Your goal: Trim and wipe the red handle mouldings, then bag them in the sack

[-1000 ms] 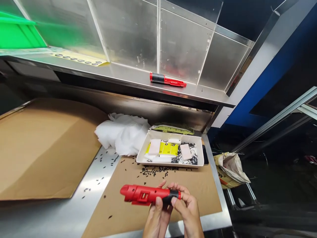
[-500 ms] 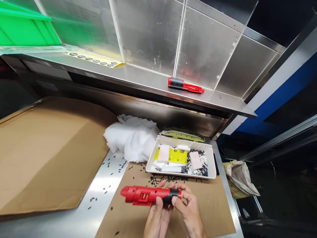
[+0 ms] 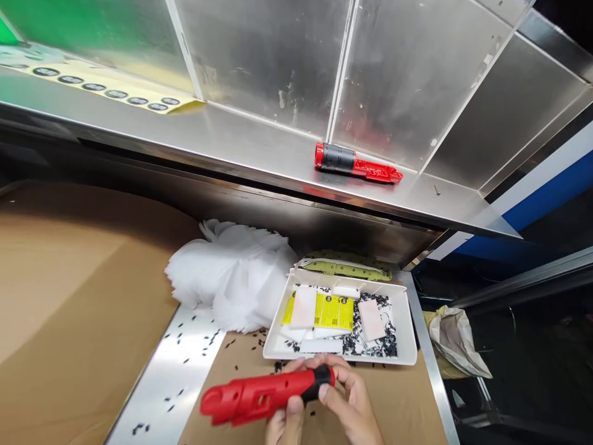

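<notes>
Both my hands hold a red plastic tool with a black band near its right end, low in the view above a brown cardboard sheet. My left hand grips it from below, thumb on the red body. My right hand pinches the black end with its fingertips. The tool's left end tilts down and looks blurred. A second red and black tool lies on the steel shelf above.
A white tray with yellow labels, white pads and small black bits stands just behind my hands. White wadding lies left of it. A large cardboard sheet covers the left. Black bits dot the steel bench. A crumpled bag hangs at the right.
The view has dropped and moved closer to the shelf. The red tool's left end has swung down and left in my hands. Both hands keep their hold.
</notes>
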{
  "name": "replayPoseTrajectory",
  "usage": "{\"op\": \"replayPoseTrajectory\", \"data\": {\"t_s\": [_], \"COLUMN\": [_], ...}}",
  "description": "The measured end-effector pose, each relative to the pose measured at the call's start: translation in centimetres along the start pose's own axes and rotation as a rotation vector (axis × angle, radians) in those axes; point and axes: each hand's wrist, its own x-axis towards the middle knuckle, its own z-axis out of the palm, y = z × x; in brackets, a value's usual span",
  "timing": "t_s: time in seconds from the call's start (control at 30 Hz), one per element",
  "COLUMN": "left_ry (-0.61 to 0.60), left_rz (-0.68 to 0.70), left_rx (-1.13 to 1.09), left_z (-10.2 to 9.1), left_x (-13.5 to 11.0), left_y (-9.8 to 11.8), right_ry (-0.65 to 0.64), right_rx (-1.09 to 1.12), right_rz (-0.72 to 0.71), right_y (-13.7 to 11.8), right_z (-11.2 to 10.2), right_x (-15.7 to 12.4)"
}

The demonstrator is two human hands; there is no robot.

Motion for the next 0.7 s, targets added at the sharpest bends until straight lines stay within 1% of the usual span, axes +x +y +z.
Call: {"op": "replayPoseTrajectory", "data": {"t_s": [0.07,0.13,0.27,0.33,0.4,0.47,0.5,0.57,0.63,0.7], "left_ry": [0.027,0.013,-0.101,-0.118,-0.125,-0.11,-0.087,-0.021,0.028,0.032], "left_rz": [-0.016,-0.05,-0.155,-0.177,-0.175,-0.163,-0.148,-0.091,-0.001,0.059], "left_rx": [-0.063,-0.139,-0.272,-0.279,-0.219,-0.098,-0.022,0.137,0.291,0.424], "left_z": [0.6,0.9,0.4,-0.2,-1.1,-2.0,-2.4,-3.0,-3.2,-2.9], "left_x": [0.7,1.3,2.0,2.2,2.5,2.9,3.0,3.0,2.2,0.8], "left_y": [1.0,1.9,3.1,3.3,3.4,3.5,3.5,3.6,3.7,4.1], "right_ry": [-0.039,-0.037,0.064,0.098,0.14,0.186,0.196,0.206,0.199,0.157], "right_rx": [0.034,0.045,-0.062,-0.18,-0.35,-0.598,-0.727,-0.943,-1.08,-1.192], "right_rz": [0.008,0.011,0.01,-0.045,-0.157,-0.272,-0.302,-0.296,-0.229,-0.145], "right_y": [-0.1,-0.2,-0.7,-1.7,-3.2,-4.9,-5.7,-6.9,-7.3,-6.7], "right_z": [0.0,-0.2,-1.0,-2.0,-3.7,-6.3,-7.8,-11.1,-13.9,-15.5], "right_x": [0.3,0.5,0.6,0.8,1.2,2.0,2.6,3.8,5.0,6.1]}}
